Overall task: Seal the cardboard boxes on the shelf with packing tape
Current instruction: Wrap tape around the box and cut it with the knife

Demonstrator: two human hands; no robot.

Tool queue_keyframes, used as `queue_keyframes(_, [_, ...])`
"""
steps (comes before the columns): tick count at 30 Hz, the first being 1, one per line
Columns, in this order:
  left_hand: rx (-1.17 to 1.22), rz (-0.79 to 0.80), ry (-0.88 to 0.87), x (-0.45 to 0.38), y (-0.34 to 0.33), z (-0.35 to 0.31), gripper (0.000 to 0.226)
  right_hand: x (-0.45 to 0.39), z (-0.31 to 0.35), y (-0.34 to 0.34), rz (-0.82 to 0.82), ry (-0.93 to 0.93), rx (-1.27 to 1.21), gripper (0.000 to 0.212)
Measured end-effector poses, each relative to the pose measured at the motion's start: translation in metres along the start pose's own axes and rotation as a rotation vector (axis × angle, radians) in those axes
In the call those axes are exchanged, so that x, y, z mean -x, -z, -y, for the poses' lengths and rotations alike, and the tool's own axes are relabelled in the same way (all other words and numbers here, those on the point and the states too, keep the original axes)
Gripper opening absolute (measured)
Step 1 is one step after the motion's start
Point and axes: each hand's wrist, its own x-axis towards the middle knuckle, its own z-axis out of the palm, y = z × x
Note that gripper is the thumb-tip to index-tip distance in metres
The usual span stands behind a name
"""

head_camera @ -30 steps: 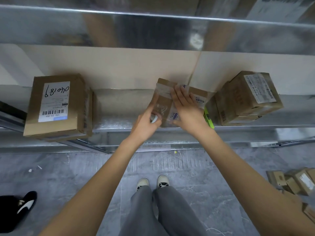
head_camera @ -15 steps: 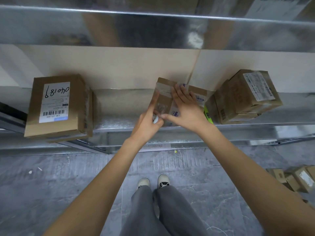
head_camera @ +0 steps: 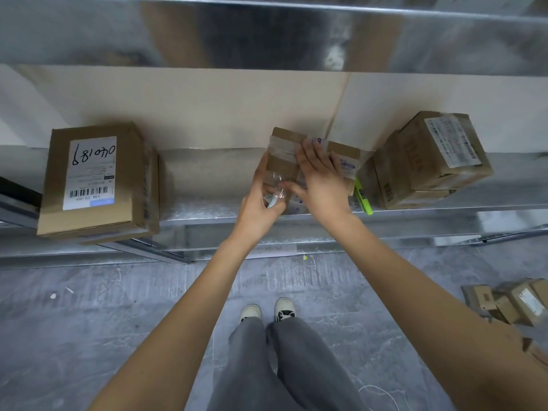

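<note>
The right hand [head_camera: 318,179] has slid from lying flat on top of the small cardboard box [head_camera: 344,151] toward its near edge, fingers still spread on the lid while the thumb now reaches in to meet the strip of clear packing tape [head_camera: 278,176]. The left hand [head_camera: 261,200] stays curled round the tape roll [head_camera: 270,200] at the box's front left corner, pulling that strip down over the edge. The box sits mid-way along the metal shelf [head_camera: 207,209], against the back wall, so this seal looks nearly laid and probably needs tearing off next.
</note>
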Motion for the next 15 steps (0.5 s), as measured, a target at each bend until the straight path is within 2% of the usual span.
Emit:
queue_keyframes(9, [0.023, -0.045, 0.041, 0.000, -0.004, -0.002, 0.091, 0.000, -0.001, -0.002, -0.057, 0.027, 0.027, 0.070])
queue_keyframes(13, [0.002, 0.142, 0.108, 0.042, -0.013, 0.025, 0.098, 0.000, -0.008, -0.005, -0.050, 0.072, 0.039, 0.084])
queue_keyframes(15, [0.064, 0.073, 0.181, 0.068, -0.015, 0.039, 0.096, 0.001, -0.009, -0.004, -0.054, 0.081, 0.038, 0.085])
